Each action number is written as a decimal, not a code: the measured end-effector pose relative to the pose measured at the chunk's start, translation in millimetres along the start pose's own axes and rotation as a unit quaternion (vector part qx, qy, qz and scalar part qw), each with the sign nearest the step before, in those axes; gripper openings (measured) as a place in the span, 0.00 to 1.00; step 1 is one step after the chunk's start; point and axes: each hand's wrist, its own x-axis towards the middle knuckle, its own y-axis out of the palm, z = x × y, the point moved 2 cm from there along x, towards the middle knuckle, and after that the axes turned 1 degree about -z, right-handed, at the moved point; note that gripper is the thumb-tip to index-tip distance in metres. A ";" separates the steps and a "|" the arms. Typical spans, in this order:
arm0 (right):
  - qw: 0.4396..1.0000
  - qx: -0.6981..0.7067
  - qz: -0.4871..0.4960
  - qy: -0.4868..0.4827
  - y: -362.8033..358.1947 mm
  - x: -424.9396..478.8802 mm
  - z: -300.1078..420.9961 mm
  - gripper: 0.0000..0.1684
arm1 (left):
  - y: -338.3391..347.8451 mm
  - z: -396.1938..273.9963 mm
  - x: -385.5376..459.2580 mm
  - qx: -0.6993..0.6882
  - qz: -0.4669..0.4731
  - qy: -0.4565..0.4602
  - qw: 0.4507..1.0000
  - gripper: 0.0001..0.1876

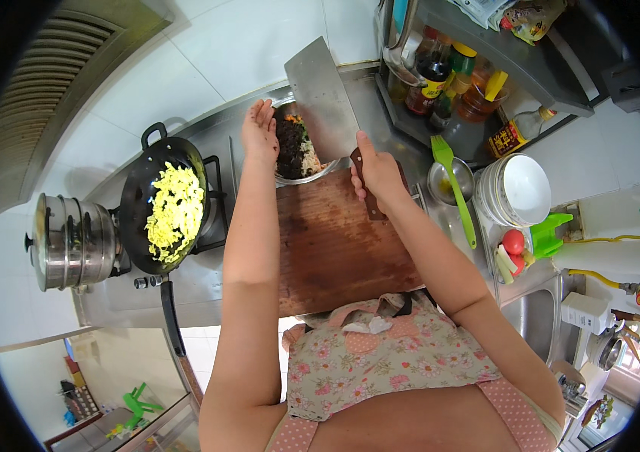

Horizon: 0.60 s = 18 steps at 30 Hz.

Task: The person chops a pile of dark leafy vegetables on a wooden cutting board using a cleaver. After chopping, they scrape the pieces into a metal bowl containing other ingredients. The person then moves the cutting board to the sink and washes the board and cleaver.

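My right hand (377, 174) grips the brown wooden handle of a cleaver (323, 93). The broad steel blade stands tilted over the right side of a metal bowl (304, 179). Chopped food fills that bowl: dark, finely cut pieces (290, 141) on the left, with orange, green and pale bits beside them. At the bowl's left rim is my left hand (259, 129), holding nothing, its fingers extended and dark specks stuck to the palm. Below the bowl lies a wet, stained wooden cutting board (342, 248), with no food pieces visible on it.
A black wok (139, 209) of scrambled egg (176, 214) sits on the stove at left, beside a stacked steamer (74, 243). To the right are a green spatula (455, 192) across a small metal bowl (445, 189), stacked white bowls (526, 189), tomatoes (513, 242) and sauce bottles (430, 79).
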 end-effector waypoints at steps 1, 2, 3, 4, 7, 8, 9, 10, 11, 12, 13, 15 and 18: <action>1.000 0.010 0.014 0.016 -1.5 -0.9 -0.2 0.37 | 0.0 1.1 -2.9 -0.015 0.017 -0.018 1.000 0.28; 0.998 0.024 0.037 0.039 -2.0 -1.5 -1.9 0.37 | -0.3 1.7 -5.8 -0.030 0.033 -0.035 0.998 0.30; 0.995 0.039 0.063 0.061 -1.2 -2.2 -2.9 0.37 | 0.5 -0.5 -9.3 -0.045 0.048 -0.050 0.997 0.32; 0.991 0.053 0.088 0.083 -0.1 -3.0 -3.8 0.37 | 1.8 -1.6 -12.4 -0.068 0.040 -0.069 0.994 0.34; 0.972 0.077 0.164 0.147 3.6 -5.0 -4.2 0.36 | 10.7 -5.8 -24.5 -0.105 0.040 -0.121 0.986 0.38; 0.972 0.067 0.166 0.155 4.3 -3.6 -4.9 0.36 | 12.7 -8.5 -30.1 -0.095 0.053 -0.136 0.985 0.39; 0.970 0.055 0.171 0.161 7.3 -1.9 -5.4 0.35 | 13.3 -12.6 -34.0 -0.084 0.066 -0.147 0.983 0.40; 0.969 0.044 0.176 0.168 9.4 0.3 -6.1 0.35 | 10.8 -13.3 -32.5 -0.093 0.075 -0.139 0.983 0.40; 0.967 0.047 0.167 0.184 9.7 3.5 -7.4 0.35 | 6.2 -13.1 -29.7 -0.101 0.084 -0.132 0.983 0.40; 0.966 0.051 0.157 0.199 8.1 8.3 -9.4 0.35 | 6.2 -15.7 -29.7 -0.110 0.093 -0.125 0.982 0.41; 0.964 0.054 0.147 0.215 6.2 12.8 -11.8 0.35 | 5.1 -17.9 -30.0 -0.117 0.094 -0.150 0.977 0.41; 0.974 0.057 0.114 0.189 0.1 22.9 -16.7 0.35 | 2.6 -23.7 -33.4 -0.131 0.095 -0.201 0.966 0.41; 0.979 0.065 0.078 0.179 -10.5 25.6 -20.6 0.35 | 4.6 -32.6 -38.9 -0.141 0.104 -0.174 0.969 0.40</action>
